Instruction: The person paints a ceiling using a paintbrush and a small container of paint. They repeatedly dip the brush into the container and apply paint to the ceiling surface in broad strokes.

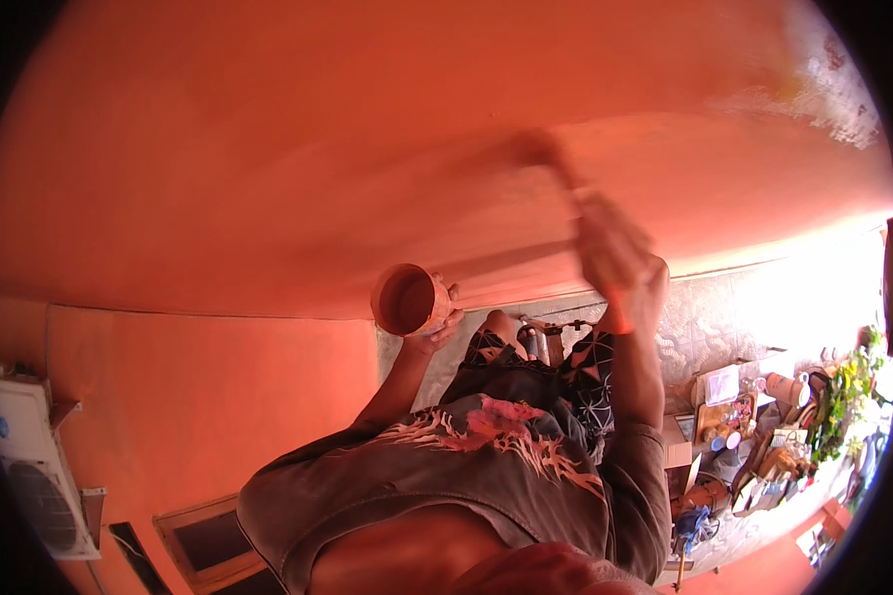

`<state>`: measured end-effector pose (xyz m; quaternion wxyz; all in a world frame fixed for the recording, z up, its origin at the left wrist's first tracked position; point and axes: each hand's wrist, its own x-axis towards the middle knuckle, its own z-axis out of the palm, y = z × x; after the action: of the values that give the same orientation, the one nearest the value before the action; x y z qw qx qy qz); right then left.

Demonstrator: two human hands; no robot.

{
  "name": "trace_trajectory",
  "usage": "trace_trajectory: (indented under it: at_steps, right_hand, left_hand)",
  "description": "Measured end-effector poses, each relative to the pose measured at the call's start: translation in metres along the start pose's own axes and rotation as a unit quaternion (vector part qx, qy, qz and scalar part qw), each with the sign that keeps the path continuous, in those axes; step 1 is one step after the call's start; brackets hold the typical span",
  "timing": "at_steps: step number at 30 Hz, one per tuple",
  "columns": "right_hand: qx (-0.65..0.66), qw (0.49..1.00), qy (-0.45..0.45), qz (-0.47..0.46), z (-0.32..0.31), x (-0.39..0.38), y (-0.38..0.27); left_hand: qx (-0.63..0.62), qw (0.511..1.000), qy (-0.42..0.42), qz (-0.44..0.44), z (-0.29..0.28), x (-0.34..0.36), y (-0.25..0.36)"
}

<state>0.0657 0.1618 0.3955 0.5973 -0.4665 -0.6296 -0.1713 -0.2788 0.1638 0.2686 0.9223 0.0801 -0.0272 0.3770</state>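
My left hand is wrapped round an orange, paint-stained pot, its open mouth showing and the inside dark. Motion smears my right hand, which is raised toward the orange wall and closed round the handle of a paintbrush. The brush head is blurred over the wall; whether it touches cannot be told. A band circles my right wrist. Shadow from the arm falls across the wall between the pot and the brush.
A pale, rough patch marks the wall at upper right. Below my legs is a partly hidden wooden frame. Cluttered household goods and green plants lie to the right. An air-conditioner unit hangs at far left, near a window.
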Motion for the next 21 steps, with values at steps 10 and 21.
trace_trajectory:
  at_steps: [10, 21]
  right_hand:
    - [-0.172, 0.923, 0.206, 0.275, -0.087, 0.026, 0.097]
    - [0.158, 0.972, -0.125, -0.122, 0.145, -0.005, -0.160]
  left_hand:
    - [-0.027, 0.999, -0.032, -0.032, -0.010, 0.003, -0.011]
    - [-0.022, 0.998, -0.054, -0.007, 0.002, -0.073, -0.015]
